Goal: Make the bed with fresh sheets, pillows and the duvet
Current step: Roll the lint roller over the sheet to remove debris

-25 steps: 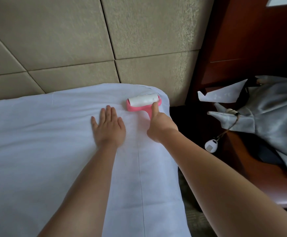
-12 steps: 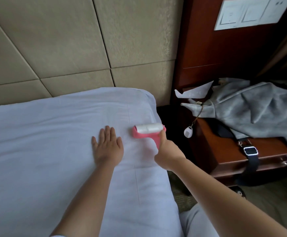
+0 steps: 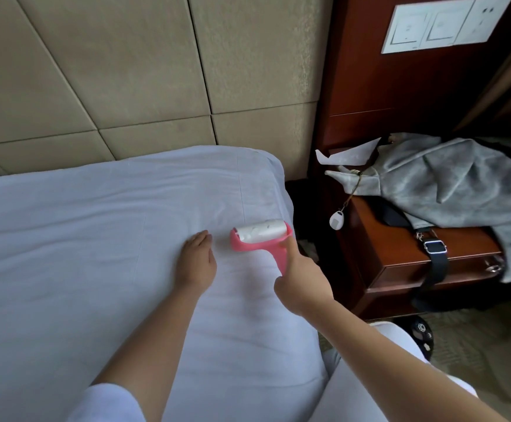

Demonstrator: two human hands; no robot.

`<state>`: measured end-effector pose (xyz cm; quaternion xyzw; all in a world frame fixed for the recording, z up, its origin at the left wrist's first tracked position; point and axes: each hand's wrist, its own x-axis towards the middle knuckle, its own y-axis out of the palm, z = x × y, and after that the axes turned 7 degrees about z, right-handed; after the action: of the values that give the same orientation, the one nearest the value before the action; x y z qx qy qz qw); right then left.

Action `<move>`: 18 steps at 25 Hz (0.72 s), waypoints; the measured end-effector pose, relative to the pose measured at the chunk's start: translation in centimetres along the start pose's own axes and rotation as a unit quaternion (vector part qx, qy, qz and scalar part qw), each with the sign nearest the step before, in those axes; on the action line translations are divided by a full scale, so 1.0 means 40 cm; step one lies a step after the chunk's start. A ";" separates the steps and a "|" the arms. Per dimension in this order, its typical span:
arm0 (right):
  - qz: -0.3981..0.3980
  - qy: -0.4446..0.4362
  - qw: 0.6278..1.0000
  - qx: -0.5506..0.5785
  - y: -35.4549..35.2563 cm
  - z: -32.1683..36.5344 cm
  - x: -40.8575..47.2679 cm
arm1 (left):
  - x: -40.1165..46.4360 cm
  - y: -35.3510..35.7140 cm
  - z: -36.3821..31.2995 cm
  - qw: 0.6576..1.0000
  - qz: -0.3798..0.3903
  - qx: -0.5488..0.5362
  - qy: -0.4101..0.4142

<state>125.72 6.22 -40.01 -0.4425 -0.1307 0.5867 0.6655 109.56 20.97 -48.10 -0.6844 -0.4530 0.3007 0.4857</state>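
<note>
Lint-rolling the fresh sheet near the headboard corner

Right hand [image 3: 301, 280] grasps the pink plastic lint roller [image 3: 260, 239], now pulled nearer along the white cotton sheet's [image 3: 65, 239] right edge; left hand [image 3: 196, 263] presses flat, holding nothing: sheet nearly clean

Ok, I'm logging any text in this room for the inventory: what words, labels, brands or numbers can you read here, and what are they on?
No text can be read.
White switch panel on the wood wall: faint marks, too blurred to read.
White tag hanging from the grey bag: grey square, no legible lettering.
Pink lint roller in the right hand: no visible brand.
</note>
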 end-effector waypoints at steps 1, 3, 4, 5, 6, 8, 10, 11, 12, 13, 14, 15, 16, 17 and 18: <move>0.012 -0.002 1.000 -0.014 0.010 0.010 -0.002 | 0.002 -0.008 0.020 1.000 -0.007 -0.015 -0.008; 0.033 -0.005 0.999 -0.043 0.036 0.012 -0.003 | -0.003 -0.016 0.042 1.000 -0.018 -0.001 -0.018; 0.035 -0.008 0.998 -0.054 0.046 0.010 0.001 | -0.006 -0.011 0.047 0.999 -0.024 0.019 -0.015; 0.036 -0.011 0.997 -0.061 0.052 0.011 0.009 | -0.009 -0.008 0.046 0.999 -0.027 0.036 -0.012; 0.034 -0.015 0.997 -0.068 0.054 0.016 0.025 | -0.009 -0.005 0.043 0.998 -0.027 0.048 -0.010; 0.033 -0.019 0.996 -0.085 0.049 0.032 0.065 | 0.005 -0.006 0.034 0.998 -0.026 0.059 -0.005; 0.033 -0.021 0.995 -0.092 0.041 0.048 0.112 | 0.033 -0.009 0.035 0.997 -0.039 0.066 0.005; 0.033 -0.025 0.995 -0.095 0.040 0.054 0.136 | 0.056 -0.012 0.041 0.997 -0.045 0.059 0.001; 0.031 -0.029 0.994 -0.097 0.039 0.059 0.158 | 0.081 -0.017 0.047 0.998 -0.048 0.051 -0.007; 0.030 -0.031 0.994 -0.096 0.037 0.065 0.178 | 0.104 -0.021 0.052 0.998 -0.049 0.043 -0.025; 0.030 -0.034 0.995 -0.092 0.036 0.072 0.199 | 0.126 -0.018 0.060 0.997 -0.059 0.038 -0.044; 0.029 -0.038 0.995 -0.089 0.035 0.081 0.221 | 0.143 -0.014 0.067 0.995 -0.070 0.035 -0.062; 0.029 -0.044 0.995 -0.087 0.037 0.092 0.251 | 0.159 -0.007 0.074 0.994 -0.077 0.036 -0.068; 0.029 -0.051 0.994 -0.089 0.037 0.104 0.280 | 0.172 -0.003 0.078 0.993 -0.084 0.037 -0.070; 0.028 -0.059 0.994 -0.092 0.036 0.118 0.311 | 0.182 0.000 0.080 0.993 -0.091 0.043 -0.068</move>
<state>124.93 19.29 -42.66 -0.4699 -0.2110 0.6154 0.5965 109.82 28.86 -49.01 -0.5968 -0.5319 0.3205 0.5082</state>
